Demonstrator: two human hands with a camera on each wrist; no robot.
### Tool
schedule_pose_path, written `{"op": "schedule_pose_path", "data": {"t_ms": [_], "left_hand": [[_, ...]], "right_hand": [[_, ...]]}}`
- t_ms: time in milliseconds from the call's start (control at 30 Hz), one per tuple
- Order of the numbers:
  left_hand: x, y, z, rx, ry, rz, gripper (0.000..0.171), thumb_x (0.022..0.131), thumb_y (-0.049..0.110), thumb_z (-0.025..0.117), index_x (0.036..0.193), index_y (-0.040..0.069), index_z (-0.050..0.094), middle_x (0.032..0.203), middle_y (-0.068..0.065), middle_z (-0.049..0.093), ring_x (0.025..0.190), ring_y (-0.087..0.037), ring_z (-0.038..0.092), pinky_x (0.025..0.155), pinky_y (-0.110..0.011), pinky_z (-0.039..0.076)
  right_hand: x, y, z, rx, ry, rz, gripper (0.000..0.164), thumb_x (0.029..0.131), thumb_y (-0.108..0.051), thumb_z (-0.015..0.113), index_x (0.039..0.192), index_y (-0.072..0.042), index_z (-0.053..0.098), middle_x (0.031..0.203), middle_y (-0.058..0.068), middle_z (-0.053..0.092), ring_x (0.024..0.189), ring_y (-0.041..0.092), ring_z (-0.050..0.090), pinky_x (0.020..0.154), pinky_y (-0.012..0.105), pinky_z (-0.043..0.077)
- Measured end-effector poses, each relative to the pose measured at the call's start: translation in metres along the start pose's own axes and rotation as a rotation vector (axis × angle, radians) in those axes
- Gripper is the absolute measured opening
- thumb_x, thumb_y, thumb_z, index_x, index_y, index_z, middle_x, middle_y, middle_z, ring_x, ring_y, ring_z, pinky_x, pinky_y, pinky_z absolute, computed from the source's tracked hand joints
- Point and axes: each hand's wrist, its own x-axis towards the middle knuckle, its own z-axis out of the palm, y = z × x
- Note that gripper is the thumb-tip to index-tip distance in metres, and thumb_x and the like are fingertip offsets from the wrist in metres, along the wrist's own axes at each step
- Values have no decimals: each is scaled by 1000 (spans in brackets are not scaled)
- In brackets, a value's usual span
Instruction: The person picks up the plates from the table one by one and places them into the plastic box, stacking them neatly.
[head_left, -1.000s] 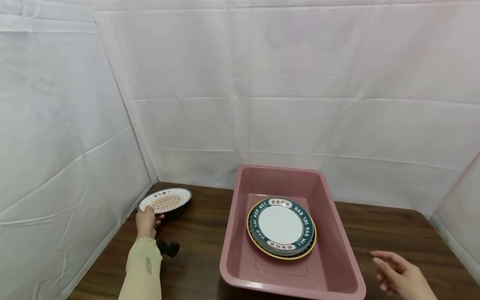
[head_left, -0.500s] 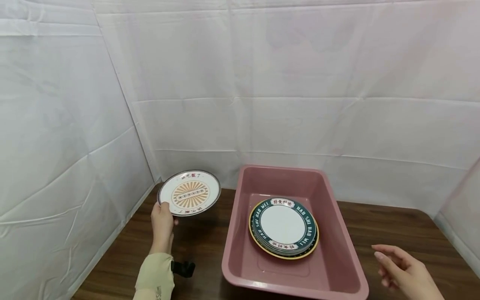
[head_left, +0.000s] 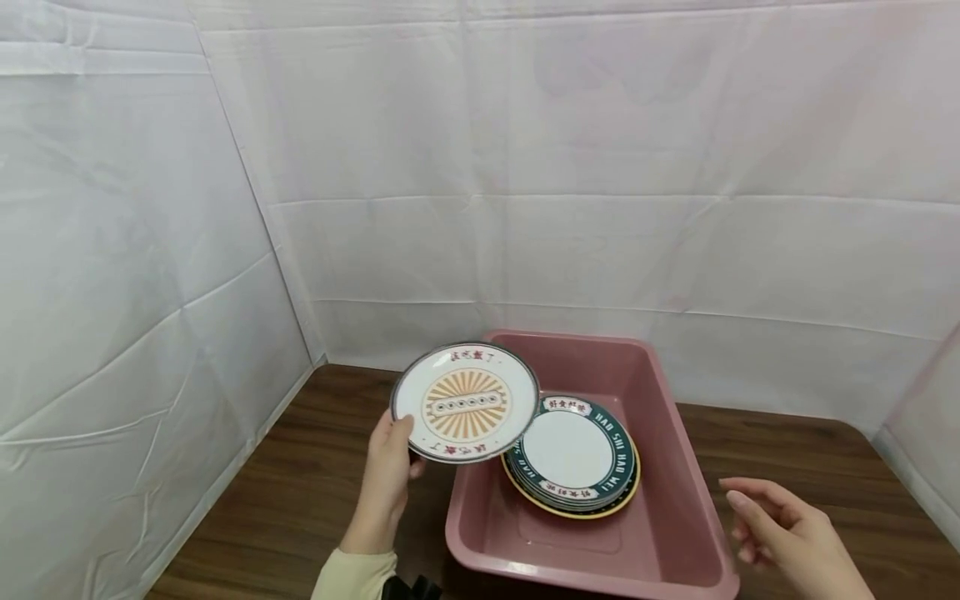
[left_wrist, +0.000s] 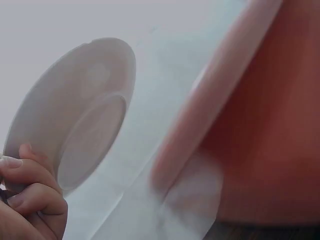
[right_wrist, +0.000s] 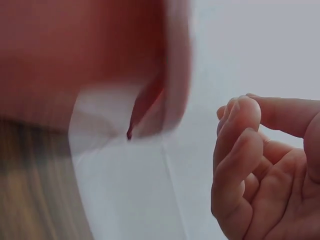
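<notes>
My left hand (head_left: 386, 471) pinches the near-left rim of a white plate (head_left: 467, 403) with an orange sunburst pattern and a dark edge. The thumb lies on top and the fingers curl beneath, as the left wrist view shows from below the plate (left_wrist: 95, 110). Held up and tilted, the plate overlaps the left wall of a pink basin (head_left: 678, 467) in the head view. Inside the basin rests a stack of plates (head_left: 567, 450), a green-rimmed one on top and a yellow-edged one at the bottom. My right hand (head_left: 787, 529) hovers beside the basin's right wall, fingers loosely bent, holding nothing.
The basin stands on a dark wooden table (head_left: 300, 492), with table surface to its left and right. White cloth (head_left: 585, 208) hangs behind the table and along both sides.
My left hand has lifted the sunburst plate from the table's back left corner and carried it right, to the basin's left side. The right hand has barely moved.
</notes>
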Motion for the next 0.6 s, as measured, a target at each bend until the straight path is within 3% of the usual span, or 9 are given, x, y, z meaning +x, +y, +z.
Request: {"op": "schedule_pose_path", "data": {"t_ms": [233, 367, 500, 600], "left_hand": [[-32, -4, 25, 6, -177, -62, 38, 96, 9, 35, 131, -8, 35, 65, 2, 54, 43, -3, 36, 37, -15, 27], [-48, -9, 38, -18, -273, -113, 37, 96, 9, 37, 130, -5, 32, 63, 1, 54, 38, -4, 33, 37, -16, 27], [-58, -13, 47, -8, -347, -144, 36, 97, 11, 36, 130, -1, 31, 64, 0, 57, 39, -5, 35, 38, -16, 29], [-63, -15, 51, 10, -391, -161, 37, 97, 12, 35, 133, 3, 28, 65, -1, 59, 40, -5, 37, 38, -16, 32]], "right_hand": [[-1, -28, 27, -14, 0, -12, 45, 96, -37, 47, 125, -3, 53, 74, 12, 56, 58, 22, 56, 53, 33, 50], [0, -39, 46, 17, -10, -71, 43, 99, -34, 43, 126, -2, 53, 71, 12, 56, 53, 22, 54, 50, 33, 49], [1, -45, 60, 45, -18, -153, 41, 100, -28, 41, 130, 0, 47, 68, 11, 57, 49, 21, 54, 46, 34, 48], [3, -47, 66, 54, -23, -147, 43, 100, -27, 41, 134, 1, 43, 63, 11, 57, 47, 21, 53, 46, 33, 47]]}}
